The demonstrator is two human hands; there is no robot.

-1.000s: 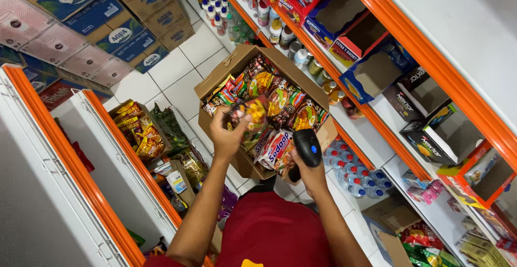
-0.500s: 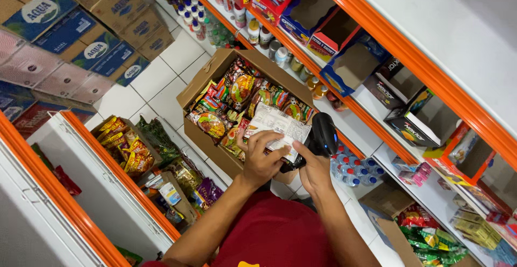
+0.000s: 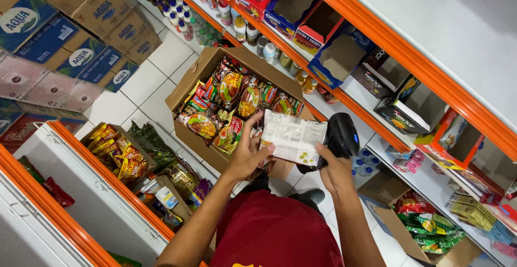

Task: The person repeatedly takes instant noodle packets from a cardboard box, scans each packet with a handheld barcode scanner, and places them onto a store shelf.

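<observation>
Hidden/cut off: the scanner [image 3: 340,137], black and handheld, is partly behind the packet [image 3: 292,137] and the right hand [image 3: 333,165]; only its dark head and upper body show. The packet shows its pale back face; the print there is too small to make out. Several of the left hand's [image 3: 246,154] fingers are behind the packet. The lower edge of the view crops the person at the red shirt [image 3: 274,234].

Surroundings: shop aisle, white tiled floor [image 3: 156,75]. Orange-edged shelves [image 3: 377,35] with bottles and display boxes run along the right. Stacked cartons [image 3: 75,35] sit upper left. An open cardboard box [image 3: 215,70] full of coloured noodle packets stands on the floor beside the shelves. A smaller carton of snack bags [image 3: 116,151] stands to its left, beside a white orange-trimmed unit [image 3: 81,191].

Packet: held in the air above the near edge of the cardboard box, between the two hands. Its long axis runs roughly left to right in the view, tilted slightly down to the right; flat face toward the camera.

Hands: left hand closed on the packet's left edge, thumb on the front. Right hand wrapped around the scanner, thumb pressing the packet's lower right corner.
</observation>
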